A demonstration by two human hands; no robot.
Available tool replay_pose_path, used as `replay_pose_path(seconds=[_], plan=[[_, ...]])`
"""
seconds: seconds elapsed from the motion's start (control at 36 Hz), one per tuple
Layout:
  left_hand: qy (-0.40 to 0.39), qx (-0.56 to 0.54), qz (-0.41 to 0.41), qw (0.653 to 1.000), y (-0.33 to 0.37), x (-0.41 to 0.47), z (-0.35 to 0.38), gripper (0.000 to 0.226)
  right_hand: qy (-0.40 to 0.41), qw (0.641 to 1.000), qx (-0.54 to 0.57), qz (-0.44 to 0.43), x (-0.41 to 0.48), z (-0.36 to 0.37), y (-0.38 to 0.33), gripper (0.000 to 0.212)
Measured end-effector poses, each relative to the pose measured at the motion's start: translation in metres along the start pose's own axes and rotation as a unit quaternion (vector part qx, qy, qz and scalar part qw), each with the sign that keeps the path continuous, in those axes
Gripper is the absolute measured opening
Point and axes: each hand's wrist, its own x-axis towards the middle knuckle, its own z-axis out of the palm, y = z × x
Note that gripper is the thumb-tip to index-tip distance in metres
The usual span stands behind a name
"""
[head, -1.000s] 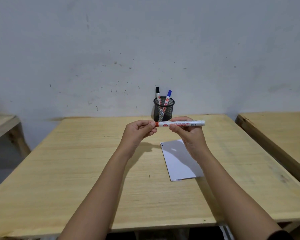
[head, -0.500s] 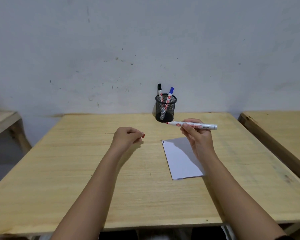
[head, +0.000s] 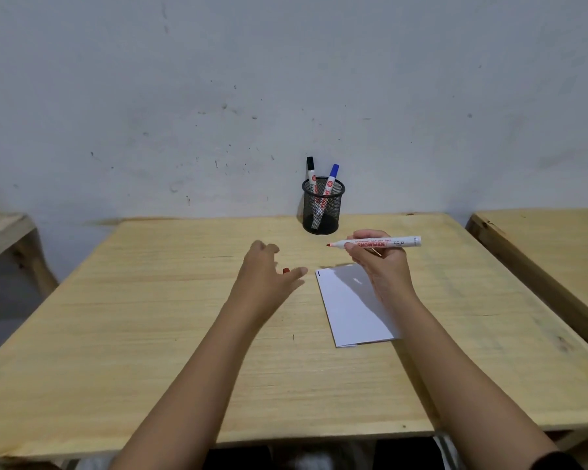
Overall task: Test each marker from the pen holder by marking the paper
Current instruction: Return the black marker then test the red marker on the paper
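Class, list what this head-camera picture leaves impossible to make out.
- Red cap: mostly hidden behind the left hand; held or on the table, unclear.
- Marker tips in the pen holder: obscured by mesh.
- Mark on the paper: too small to read its colour.
- Small print on the red marker: blurred.

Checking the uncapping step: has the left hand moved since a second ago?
Yes. The left hand dropped leftward, away from the pen holder, toward the table.

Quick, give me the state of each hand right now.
Left hand: open, fingers spread low over the table, a red cap just beyond them.
Right hand: closed on the uncapped red marker, above the paper.
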Motion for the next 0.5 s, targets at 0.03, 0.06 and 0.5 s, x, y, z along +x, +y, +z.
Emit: replay_pose_path(seconds=[0.03,0.06,0.5], plan=[[0.014,-0.014,0.026,0.999,0.002,-0.005,-0.002,0.065,0.004,1.000,-0.009,0.002,0.001,0.001,0.000,0.017],[0.018,-0.021,0.054,0.998,0.005,-0.009,-0.004,0.064,0.008,1.000,-0.016,0.003,0.002,0.002,-0.001,0.014],[-0.180,0.098,0.157,0.966,0.002,-0.035,0.021,0.062,0.049,0.985,-0.160,0.052,0.015,0.033,0.015,0.006]])
